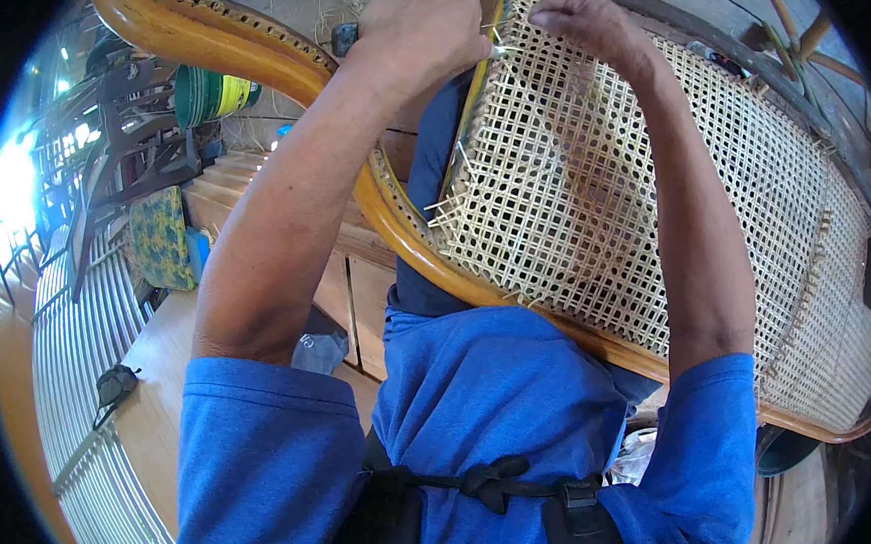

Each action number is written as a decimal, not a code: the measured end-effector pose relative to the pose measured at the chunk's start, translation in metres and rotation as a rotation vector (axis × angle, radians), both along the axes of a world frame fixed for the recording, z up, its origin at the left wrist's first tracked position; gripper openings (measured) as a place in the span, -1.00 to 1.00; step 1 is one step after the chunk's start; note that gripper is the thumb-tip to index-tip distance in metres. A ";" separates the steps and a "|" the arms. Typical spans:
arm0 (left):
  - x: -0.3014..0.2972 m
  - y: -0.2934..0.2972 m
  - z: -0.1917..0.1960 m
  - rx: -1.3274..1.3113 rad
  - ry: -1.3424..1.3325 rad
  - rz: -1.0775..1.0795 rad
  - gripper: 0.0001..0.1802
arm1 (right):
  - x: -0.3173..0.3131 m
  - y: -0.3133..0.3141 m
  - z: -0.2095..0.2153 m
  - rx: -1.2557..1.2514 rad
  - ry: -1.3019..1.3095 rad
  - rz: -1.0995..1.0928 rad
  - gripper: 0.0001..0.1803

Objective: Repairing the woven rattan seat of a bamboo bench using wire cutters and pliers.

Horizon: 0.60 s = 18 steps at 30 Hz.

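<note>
A chair frame of glossy honey-brown wood [436, 264] lies across my lap, with a panel of open cane weave [597, 197] filling its right part. My left hand [424, 30] is closed at the panel's far left edge. A small whitish bit shows at its thumb tip, perhaps a cane end; what the fist holds is mostly hidden. Just across the edge, my right hand [596, 26] hovers over or touches the weave, fingers curled and thumb pressed in. Anything inside them is too small to make out. Loose cane ends [439, 211] stick out along the panel's left edge.
Left of my hands curves a bare rail with a row of holes [232, 10]. A dark block [344, 39] is beside my left wrist. Farther left are a green container [198, 97], dark chair parts [137, 138], a patterned yellow-green pad [161, 238] and a black strapped item [116, 385].
</note>
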<state>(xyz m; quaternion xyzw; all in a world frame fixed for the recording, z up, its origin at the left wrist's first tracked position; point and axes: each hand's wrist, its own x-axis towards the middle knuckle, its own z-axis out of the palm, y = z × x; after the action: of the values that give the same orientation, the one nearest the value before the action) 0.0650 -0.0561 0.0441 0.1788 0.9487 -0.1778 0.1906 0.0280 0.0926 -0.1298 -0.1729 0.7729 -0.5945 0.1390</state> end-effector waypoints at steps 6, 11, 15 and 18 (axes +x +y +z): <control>-0.007 0.034 0.022 -0.094 -0.096 0.114 -0.68 | 0.026 0.007 0.027 0.020 -0.148 0.066 -0.77; -0.019 0.020 -0.028 -0.120 -0.123 0.066 -0.72 | 0.023 0.007 0.017 0.309 -0.043 0.095 -0.73; -0.025 0.035 -0.044 -0.126 -0.016 -0.121 -0.71 | 0.023 0.005 0.017 0.341 -0.004 0.097 -0.74; -0.034 0.053 -0.050 -0.255 -0.222 -0.099 -0.68 | 0.017 -0.002 0.015 0.522 0.101 0.139 -0.73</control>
<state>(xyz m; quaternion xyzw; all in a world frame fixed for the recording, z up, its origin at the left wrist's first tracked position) 0.0306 -0.0033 -0.0058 0.2182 0.8817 -0.2849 0.3062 0.0450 0.0907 -0.1146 -0.2132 0.8921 -0.3550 0.1807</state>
